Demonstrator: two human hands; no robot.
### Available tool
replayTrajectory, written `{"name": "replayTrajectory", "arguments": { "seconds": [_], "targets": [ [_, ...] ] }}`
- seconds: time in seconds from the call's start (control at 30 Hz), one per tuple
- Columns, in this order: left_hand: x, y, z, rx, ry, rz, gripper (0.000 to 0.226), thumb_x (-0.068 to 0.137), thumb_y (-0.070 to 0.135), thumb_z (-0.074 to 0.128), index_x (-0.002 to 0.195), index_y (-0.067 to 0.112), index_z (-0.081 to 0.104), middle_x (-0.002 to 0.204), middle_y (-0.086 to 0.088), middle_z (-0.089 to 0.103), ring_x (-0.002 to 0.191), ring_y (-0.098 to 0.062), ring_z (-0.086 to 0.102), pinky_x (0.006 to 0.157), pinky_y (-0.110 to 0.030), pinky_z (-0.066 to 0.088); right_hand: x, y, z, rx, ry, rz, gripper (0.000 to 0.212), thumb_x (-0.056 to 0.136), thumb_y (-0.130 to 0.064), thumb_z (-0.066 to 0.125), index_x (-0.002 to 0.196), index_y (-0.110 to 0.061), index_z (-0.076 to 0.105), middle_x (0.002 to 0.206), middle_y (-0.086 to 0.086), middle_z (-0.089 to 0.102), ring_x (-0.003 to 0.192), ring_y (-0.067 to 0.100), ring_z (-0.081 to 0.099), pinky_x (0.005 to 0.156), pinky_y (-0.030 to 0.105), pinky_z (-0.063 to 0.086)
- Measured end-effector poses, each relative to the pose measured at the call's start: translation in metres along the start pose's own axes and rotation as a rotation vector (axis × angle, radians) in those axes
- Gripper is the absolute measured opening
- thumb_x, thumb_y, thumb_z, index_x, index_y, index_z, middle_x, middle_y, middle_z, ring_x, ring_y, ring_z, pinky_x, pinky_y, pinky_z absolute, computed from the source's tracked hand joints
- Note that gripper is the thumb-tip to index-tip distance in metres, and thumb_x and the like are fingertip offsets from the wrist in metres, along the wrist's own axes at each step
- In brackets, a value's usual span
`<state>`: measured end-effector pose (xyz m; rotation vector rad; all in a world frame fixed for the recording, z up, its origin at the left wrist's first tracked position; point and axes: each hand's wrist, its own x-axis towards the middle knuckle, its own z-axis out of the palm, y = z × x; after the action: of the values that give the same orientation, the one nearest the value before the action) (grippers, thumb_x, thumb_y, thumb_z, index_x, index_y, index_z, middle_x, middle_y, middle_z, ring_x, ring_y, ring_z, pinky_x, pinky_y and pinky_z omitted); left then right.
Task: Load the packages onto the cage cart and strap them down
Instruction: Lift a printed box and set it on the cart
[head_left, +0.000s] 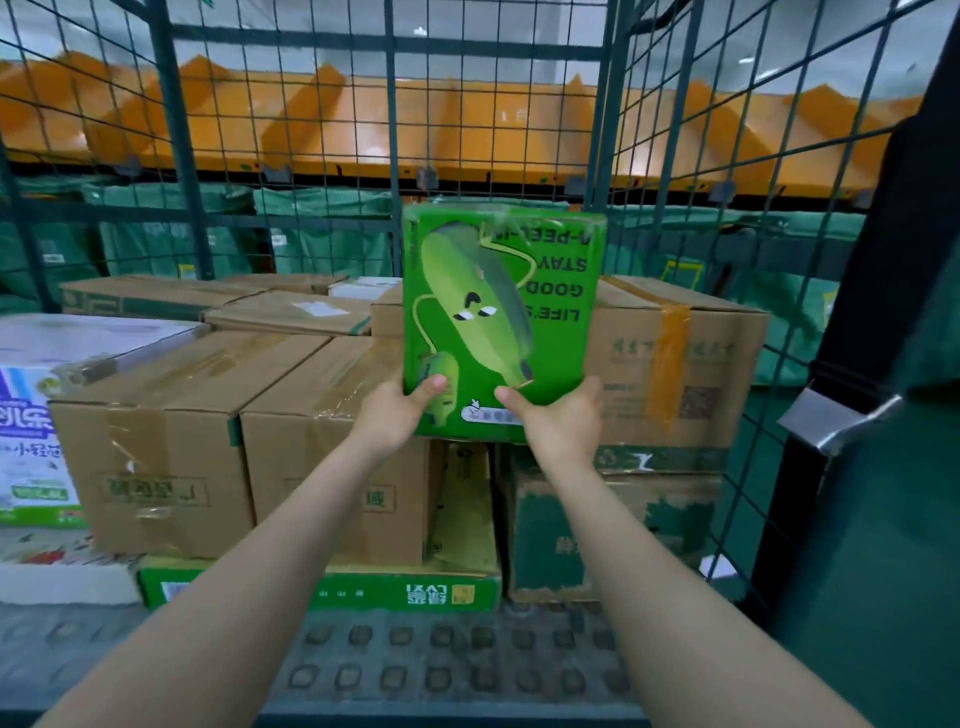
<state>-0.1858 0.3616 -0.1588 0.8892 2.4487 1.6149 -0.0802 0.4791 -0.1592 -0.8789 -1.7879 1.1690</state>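
One green banana-print box (504, 312), lettering upside down, gripped by left hand (397, 413) and right hand (563, 415).

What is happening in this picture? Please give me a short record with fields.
Held item: green box with a cartoon banana, upright, print upside down
Left hand: grips the box's lower left corner, thumb on the front
Right hand: grips the lower right corner, thumb on the front
Already loaded: brown cartons stacked in layers, white carton at the left
Enclosure: cage cart with wire mesh walls
Stage: loading; whether the box touches the stack cannot be told
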Motion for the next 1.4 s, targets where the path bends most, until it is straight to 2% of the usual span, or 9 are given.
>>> {"name": "replayTrajectory", "arguments": {
  "seconds": [0.17,0.3,0.5,0.7,0.83,1.0,1.1,1.3,1.4],
  "targets": [
    [-0.019,0.001,-0.01,-0.031,0.017,0.002,0.052,0.095,0.045,0.041,0.135,0.011,0.047,0.129,-0.014,0.057,0.12,-0.031,0.052,0.099,-0.038,0.037,-0.021,-0.012,-0.008,-0.076,0.078,-0.163,0.08,0.073,-0.04,0.078,0.13,-0.005,0.035,0.138,0.011,0.04,0.126,0.029,0.036,0.096,0.038,0.035],
    [-0.042,0.003,-0.012,-0.071,0.042,-0.008,0.053,0.094,0.045,0.043,0.136,0.014,0.045,0.131,-0.011,0.057,0.121,-0.03,0.051,0.103,-0.039,0.036,-0.042,-0.009,-0.021,-0.094,0.094,-0.206,0.074,0.073,-0.04,0.077,0.126,-0.006,0.038,0.134,0.01,0.043,0.124,0.027,0.036,0.091,0.036,0.038],
    [-0.061,0.004,-0.006,-0.037,0.074,-0.012,0.052,0.095,0.046,0.041,0.136,0.016,0.045,0.133,-0.01,0.055,0.122,-0.03,0.05,0.102,-0.038,0.036,-0.058,0.002,-0.032,-0.123,0.118,-0.228,0.077,0.072,-0.046,0.077,0.125,-0.004,0.039,0.132,0.011,0.044,0.123,0.027,0.038,0.096,0.037,0.037],
    [-0.023,0.008,0.001,0.066,0.019,-0.021,0.05,0.097,0.045,0.04,0.133,0.011,0.048,0.128,-0.013,0.058,0.118,-0.031,0.052,0.095,-0.033,0.038,-0.024,0.0,-0.014,-0.255,0.092,-0.035,0.086,0.081,-0.062,0.059,0.137,-0.007,0.026,0.143,0.013,0.034,0.127,0.032,0.039,0.091,0.041,0.043],
    [0.006,0.007,0.008,0.098,0.006,-0.022,0.051,0.098,0.045,0.038,0.135,0.011,0.046,0.13,-0.015,0.056,0.12,-0.032,0.05,0.098,-0.035,0.038,0.008,0.0,-0.001,-0.303,0.084,0.027,0.086,0.08,-0.069,0.052,0.136,-0.009,0.028,0.141,0.014,0.038,0.121,0.033,0.046,0.089,0.043,0.043],
    [0.038,-0.003,0.013,0.148,-0.008,-0.036,0.05,0.1,0.044,0.034,0.132,0.008,0.048,0.13,-0.016,0.056,0.118,-0.034,0.051,0.096,-0.036,0.039,0.031,0.012,0.012,-0.36,0.054,0.096,0.067,0.09,-0.059,0.047,0.132,-0.009,0.03,0.134,0.014,0.047,0.115,0.033,0.052,0.092,0.045,0.042],
    [0.052,-0.008,0.016,0.182,0.017,-0.045,0.052,0.1,0.044,0.031,0.132,0.007,0.048,0.13,-0.018,0.055,0.118,-0.035,0.051,0.092,-0.034,0.039,0.043,0.021,0.018,-0.369,0.039,0.108,0.067,0.091,-0.057,0.046,0.135,-0.009,0.029,0.136,0.015,0.046,0.119,0.034,0.049,0.092,0.044,0.039],
    [0.063,-0.013,0.015,0.196,0.055,-0.024,0.051,0.101,0.042,0.032,0.135,0.007,0.045,0.134,-0.02,0.052,0.121,-0.035,0.048,0.09,-0.033,0.037,0.051,0.026,0.037,-0.338,0.119,0.094,0.065,0.09,-0.056,0.047,0.129,-0.006,0.031,0.136,0.018,0.042,0.118,0.035,0.048,0.09,0.044,0.04],
    [0.063,-0.009,0.012,0.206,-0.02,-0.075,0.053,0.1,0.044,0.029,0.141,0.01,0.038,0.136,-0.017,0.051,0.124,-0.034,0.047,0.094,-0.034,0.037,0.051,0.023,0.041,-0.358,0.116,0.136,0.067,0.09,-0.056,0.047,0.13,-0.005,0.03,0.137,0.018,0.04,0.118,0.036,0.048,0.088,0.044,0.04]
  ]
}}
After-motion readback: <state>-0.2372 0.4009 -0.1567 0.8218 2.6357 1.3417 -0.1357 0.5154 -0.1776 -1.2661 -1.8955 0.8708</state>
